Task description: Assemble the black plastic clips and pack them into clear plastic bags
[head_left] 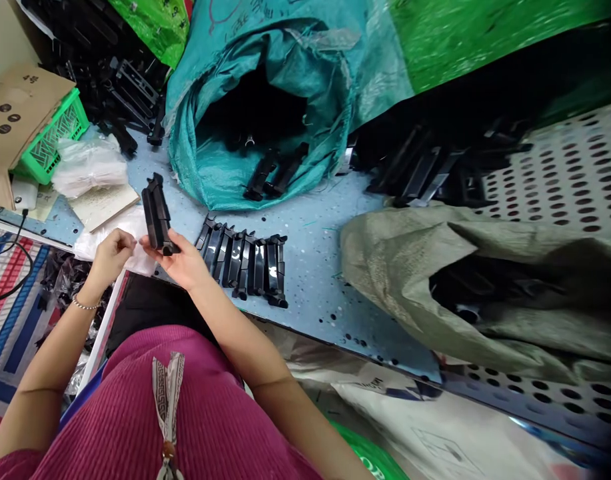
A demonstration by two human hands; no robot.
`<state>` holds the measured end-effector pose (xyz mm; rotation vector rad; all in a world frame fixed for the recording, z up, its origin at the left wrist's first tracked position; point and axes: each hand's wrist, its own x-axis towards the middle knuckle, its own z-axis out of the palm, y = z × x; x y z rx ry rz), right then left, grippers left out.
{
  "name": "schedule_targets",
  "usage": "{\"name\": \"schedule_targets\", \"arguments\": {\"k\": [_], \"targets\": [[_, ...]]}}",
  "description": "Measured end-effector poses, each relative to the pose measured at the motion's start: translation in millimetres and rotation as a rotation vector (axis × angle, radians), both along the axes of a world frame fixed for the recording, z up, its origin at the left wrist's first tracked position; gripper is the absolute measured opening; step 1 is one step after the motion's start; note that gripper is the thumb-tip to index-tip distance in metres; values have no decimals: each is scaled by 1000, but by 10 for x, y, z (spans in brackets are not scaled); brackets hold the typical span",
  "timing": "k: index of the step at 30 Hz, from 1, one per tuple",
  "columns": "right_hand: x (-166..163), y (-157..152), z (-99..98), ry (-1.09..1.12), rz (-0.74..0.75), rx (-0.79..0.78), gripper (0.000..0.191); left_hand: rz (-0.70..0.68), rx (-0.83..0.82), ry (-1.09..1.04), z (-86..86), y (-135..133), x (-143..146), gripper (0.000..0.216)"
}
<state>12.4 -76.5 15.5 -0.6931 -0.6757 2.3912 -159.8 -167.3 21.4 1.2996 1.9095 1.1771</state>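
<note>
My right hand [185,262] grips a long black plastic part [156,212] near its lower end, with the part standing tilted above the palm. To its left, my left hand [112,253] has its fingers curled into a pinch; whether anything small is between them I cannot make out. Just behind that hand lie thin white plastic bags [140,230], partly covered by both hands. A row of several similar black plastic parts [242,260] lies side by side on the blue table [310,247], right of my right hand.
An open teal woven sack [190,160] behind the row holds more black parts. At the right lies a grey-green sack [385,260] with dark contents. A green basket [60,133], cardboard [20,113] and a white bag stack [90,163] stand at the left. Black parts [130,90] are heaped behind.
</note>
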Motion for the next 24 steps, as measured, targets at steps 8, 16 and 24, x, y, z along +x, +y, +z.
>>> {"name": "schedule_targets", "arguments": {"k": [8,16,24], "targets": [[224,-318,-29,122,114,-42,40,-160,-116,567,178,121,-316,57],[224,-330,-268,240,383,-495,42,-335,27,483,100,-157,-135,85],[274,-615,-80,-260,222,429,39,-604,91,405,282,-675,452,80]]}}
